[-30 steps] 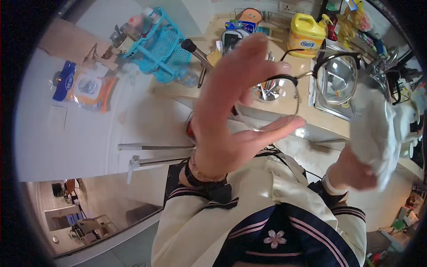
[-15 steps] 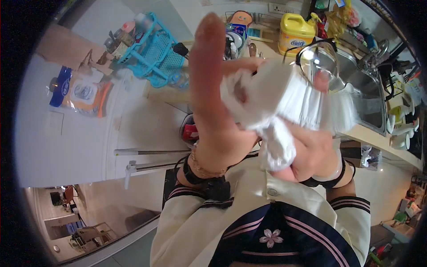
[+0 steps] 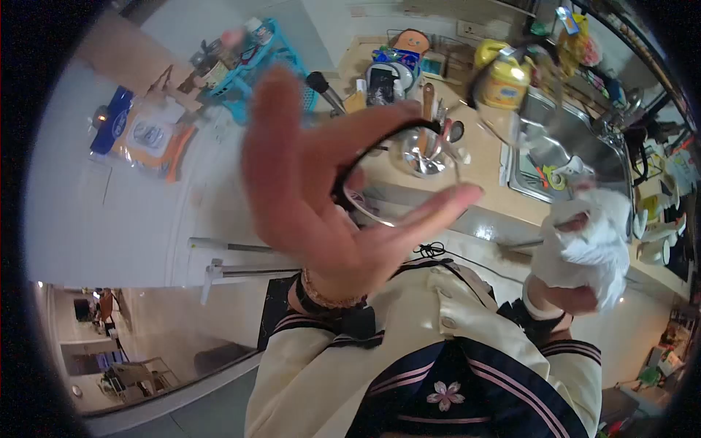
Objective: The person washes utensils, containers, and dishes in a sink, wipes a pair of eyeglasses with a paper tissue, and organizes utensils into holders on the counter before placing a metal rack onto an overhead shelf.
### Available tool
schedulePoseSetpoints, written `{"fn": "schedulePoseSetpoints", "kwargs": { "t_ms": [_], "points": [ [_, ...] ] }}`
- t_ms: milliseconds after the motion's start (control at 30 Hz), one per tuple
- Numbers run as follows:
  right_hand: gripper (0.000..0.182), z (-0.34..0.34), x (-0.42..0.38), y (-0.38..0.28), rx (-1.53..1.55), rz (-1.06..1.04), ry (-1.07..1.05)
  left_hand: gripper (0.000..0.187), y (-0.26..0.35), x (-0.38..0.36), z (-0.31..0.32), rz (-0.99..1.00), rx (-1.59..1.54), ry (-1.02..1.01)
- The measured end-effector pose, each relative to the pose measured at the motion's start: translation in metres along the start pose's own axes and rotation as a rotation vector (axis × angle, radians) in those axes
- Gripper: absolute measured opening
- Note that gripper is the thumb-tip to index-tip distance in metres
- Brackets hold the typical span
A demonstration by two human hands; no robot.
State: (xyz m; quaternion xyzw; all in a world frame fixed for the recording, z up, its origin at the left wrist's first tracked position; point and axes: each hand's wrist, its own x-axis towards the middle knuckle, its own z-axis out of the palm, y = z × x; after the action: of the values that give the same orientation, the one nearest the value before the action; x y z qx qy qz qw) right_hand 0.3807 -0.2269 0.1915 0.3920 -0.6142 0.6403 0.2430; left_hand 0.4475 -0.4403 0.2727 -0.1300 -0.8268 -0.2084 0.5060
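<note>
Beige kitchen counter (image 3: 482, 171) along the upper right, with a steel sink (image 3: 562, 150) sunk into it; pale tiled floor (image 3: 109, 219) on the left. On the counter: a yellow plastic detergent jug (image 3: 504, 77), a round steel utensil holder (image 3: 422, 153) with spoons, a turquoise plastic basket rack (image 3: 255, 66) at the far end. An orange-and-white wipes packet (image 3: 150, 139) beside a blue packet (image 3: 111, 120) near the rack. Two metal rods (image 3: 241, 255) lower down, level across the middle left.

Close to the lens, filling the centre and covering much of the counter edge: left hand (image 3: 321, 190), fingers spread and half curled, thumb and fingertips pinching thin black-rimmed eyeglasses (image 3: 398, 179) by one lens rim. Second lens blurred, up over the jug and sink. Right hand (image 3: 577, 263) well apart on the right, fingers closed around a crumpled white cloth (image 3: 588, 237), in front of the counter edge below the sink. Cream sleeves with navy trim at the bottom.
</note>
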Motion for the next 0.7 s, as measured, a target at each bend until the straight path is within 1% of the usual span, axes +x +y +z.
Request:
{"fn": "schedulePoseSetpoints", "kwargs": {
  "t_ms": [33, 133, 200, 267, 367, 433, 467, 500, 567, 633, 700],
  "points": [
    [0.057, 0.001, -0.004, 0.004, 0.106, 0.101, 0.060, 0.121, 0.001, 0.001, -0.006, 0.036, 0.075, -0.005],
    [0.050, 0.017, -0.003, 0.005, 0.528, 0.446, 0.059, 0.125, 0.006, 0.003, -0.008, 0.138, 0.198, -0.033],
    [0.045, 0.025, 0.004, 0.002, 0.747, 0.560, 0.001, 0.109, 0.008, 0.004, -0.005, 0.121, 0.071, -0.067],
    [0.040, 0.028, 0.011, -0.002, 0.896, 0.618, -0.058, 0.080, 0.012, 0.009, -0.007, 0.046, -0.073, -0.149],
    [0.035, 0.032, 0.018, -0.003, 1.013, 0.659, -0.119, 0.069, 0.017, 0.007, -0.001, -0.040, -0.156, -0.206],
    [0.032, 0.034, 0.021, 0.000, 1.055, 0.681, -0.145, 0.067, 0.018, 0.006, 0.004, -0.093, -0.187, -0.233],
    [0.039, 0.041, 0.022, 0.002, 1.035, 0.687, -0.108, 0.066, 0.018, 0.004, 0.007, -0.112, -0.207, -0.238],
    [0.042, 0.041, 0.023, 0.003, 1.060, 0.693, -0.110, 0.064, 0.018, 0.002, 0.010, -0.130, -0.228, -0.242],
    [0.049, 0.041, 0.025, 0.006, 1.111, 0.707, -0.116, 0.060, 0.016, 0.001, 0.018, -0.103, -0.247, -0.230],
    [0.049, 0.043, 0.025, 0.003, 1.125, 0.731, -0.118, 0.058, 0.016, 0.000, 0.021, -0.103, -0.282, -0.246],
    [0.047, 0.043, 0.024, 0.002, 1.138, 0.747, -0.107, 0.065, 0.011, -0.006, 0.024, -0.128, -0.370, -0.287]
  ]
}}
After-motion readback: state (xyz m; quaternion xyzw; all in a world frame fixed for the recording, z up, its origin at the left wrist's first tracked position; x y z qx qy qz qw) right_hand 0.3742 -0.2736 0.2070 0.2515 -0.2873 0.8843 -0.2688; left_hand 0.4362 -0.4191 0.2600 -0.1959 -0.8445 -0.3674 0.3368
